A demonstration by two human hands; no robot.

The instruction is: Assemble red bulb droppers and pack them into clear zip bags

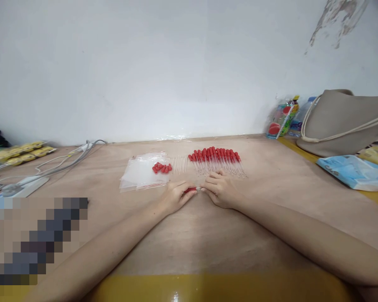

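My left hand (175,197) pinches a red rubber dropper bulb (190,189) above the table's middle. In the fingers of my right hand (223,191) is a clear glass dropper tube (198,188), its end meeting the bulb; how deep it sits inside I cannot tell. Just beyond my right hand lies a row of droppers with red bulbs (212,154), tips toward me. Several bare glass tubes (179,164) lie left of that row. A small pile of loose red bulbs (162,168) rests on clear zip bags (135,174).
White power strip (34,186) and grey cables (72,157) lie at left, near yellow packets (25,153). On the right are drink bottles (282,119), a grey bag (343,121) and a blue tissue pack (354,172). A white wall (145,75) stands behind the table.
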